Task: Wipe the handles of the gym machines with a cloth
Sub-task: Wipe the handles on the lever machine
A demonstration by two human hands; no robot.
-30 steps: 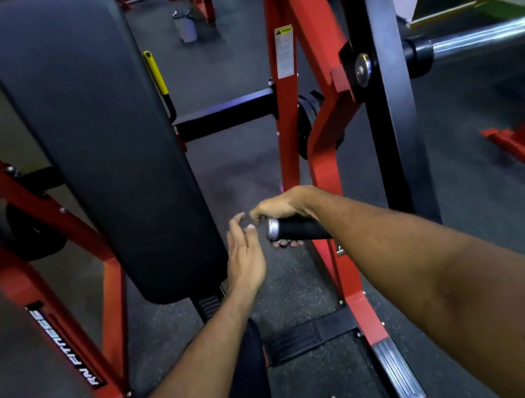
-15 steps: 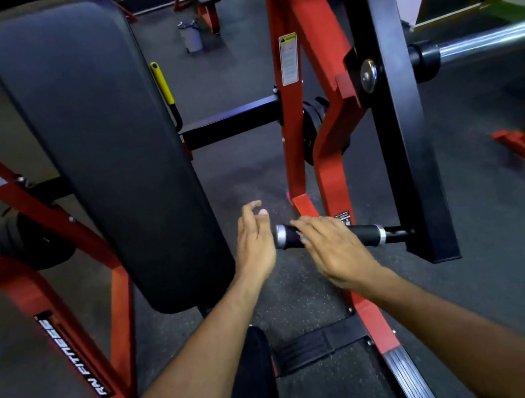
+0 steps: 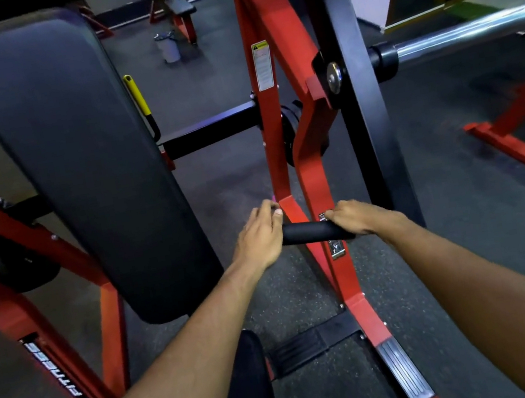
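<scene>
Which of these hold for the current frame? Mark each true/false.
1. The right hand grips the black handle. True.
2. The left hand is on the handle's free end. True.
3. A cloth is plainly visible in the right hand. False: no cloth shows in either hand.
4. The chrome bar carries weight plates. False: its visible length is bare.
5. The back pad is red. False: it is black; the frame is red.

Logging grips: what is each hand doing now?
Left hand: fingers curled over the handle end.
Right hand: grips the handle.
</scene>
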